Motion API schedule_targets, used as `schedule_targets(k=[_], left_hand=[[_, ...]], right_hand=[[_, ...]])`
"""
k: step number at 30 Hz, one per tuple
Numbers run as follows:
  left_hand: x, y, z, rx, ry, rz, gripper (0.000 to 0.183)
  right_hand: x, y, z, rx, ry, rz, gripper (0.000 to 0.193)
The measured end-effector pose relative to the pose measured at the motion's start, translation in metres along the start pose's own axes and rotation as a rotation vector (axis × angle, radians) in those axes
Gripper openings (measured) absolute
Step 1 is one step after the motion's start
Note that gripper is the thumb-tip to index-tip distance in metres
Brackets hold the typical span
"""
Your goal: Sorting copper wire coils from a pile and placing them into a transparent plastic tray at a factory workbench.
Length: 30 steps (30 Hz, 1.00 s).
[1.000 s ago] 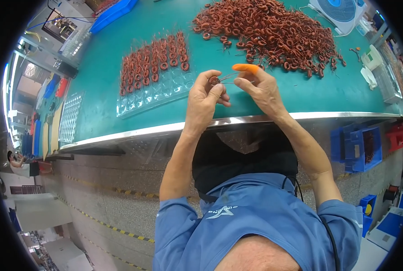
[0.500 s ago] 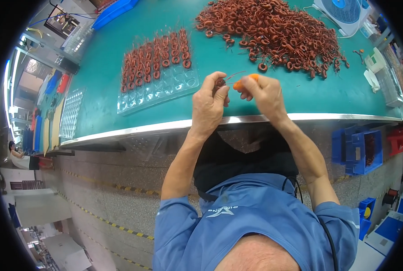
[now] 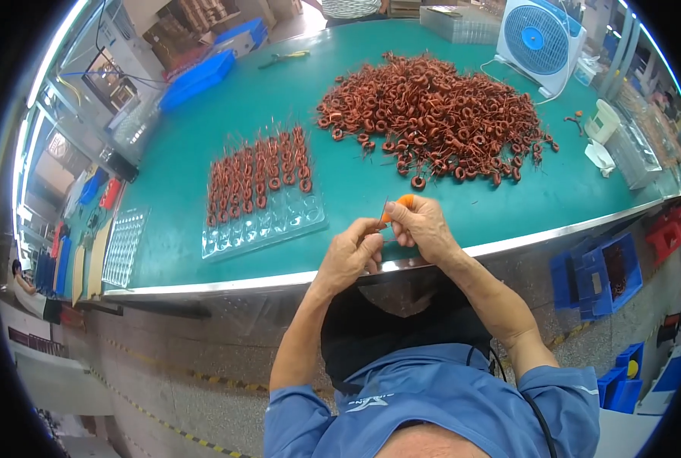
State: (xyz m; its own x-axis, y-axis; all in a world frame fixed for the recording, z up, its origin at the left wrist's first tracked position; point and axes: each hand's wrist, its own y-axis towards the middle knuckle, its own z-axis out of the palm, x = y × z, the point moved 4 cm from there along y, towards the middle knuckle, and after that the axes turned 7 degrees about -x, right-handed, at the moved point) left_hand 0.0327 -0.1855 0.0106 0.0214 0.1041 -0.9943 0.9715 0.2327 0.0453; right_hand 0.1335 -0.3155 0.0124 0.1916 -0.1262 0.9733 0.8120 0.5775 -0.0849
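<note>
At the table's front edge, my left hand (image 3: 348, 255) is closed with fingertips pinched around a small copper-wound ring coil, which the fingers now almost wholly cover. Thin reddish wire leads (image 3: 385, 206) stick out between the two hands. My right hand (image 3: 426, 232) is closed on a small tool with an orange handle (image 3: 407, 201); its working end is hidden by the fingers. Its fingertips are close to the left ones, by the leads. Farther left lies a clear plastic tray (image 3: 298, 220), its back rows filled with upright ring coils (image 3: 260, 172).
A large heap of ring coils (image 3: 440, 122) covers the back right of the green table (image 3: 180, 183). Behind it stands a blue-and-white fan (image 3: 535, 42). Pliers (image 3: 283, 58) and a blue bin (image 3: 198, 80) are at the back left. Blue crates (image 3: 604, 278) stand below, right.
The view has tilted up, so the table sits lower in it. My right hand has come closer to the left, and the orange handle has turned upward in its grip.
</note>
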Motion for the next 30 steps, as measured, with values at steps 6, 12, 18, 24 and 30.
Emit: schedule_targets(k=[6,12,18,24,30], left_hand=[[-0.006,-0.023,-0.010,0.073,-0.197,-0.037,0.031],[-0.007,-0.011,0.008,0.063,-0.195,0.043,0.022],[-0.020,-0.033,0.014,-0.023,-0.214,0.159,0.023],[-0.029,-0.034,0.023,0.007,-0.074,0.167,0.025],[-0.030,-0.041,-0.001,-0.111,-0.035,0.116,0.021]], right_hand=[[0.010,-0.006,0.024,0.092,0.029,0.051,0.033],[0.013,-0.020,0.010,0.013,-0.090,-0.151,0.023],[0.003,-0.023,0.013,0.012,-0.090,-0.188,0.023],[0.001,-0.028,-0.012,-0.036,-0.079,-0.303,0.015],[0.016,-0.032,0.025,-0.123,-0.223,-0.396,0.014]])
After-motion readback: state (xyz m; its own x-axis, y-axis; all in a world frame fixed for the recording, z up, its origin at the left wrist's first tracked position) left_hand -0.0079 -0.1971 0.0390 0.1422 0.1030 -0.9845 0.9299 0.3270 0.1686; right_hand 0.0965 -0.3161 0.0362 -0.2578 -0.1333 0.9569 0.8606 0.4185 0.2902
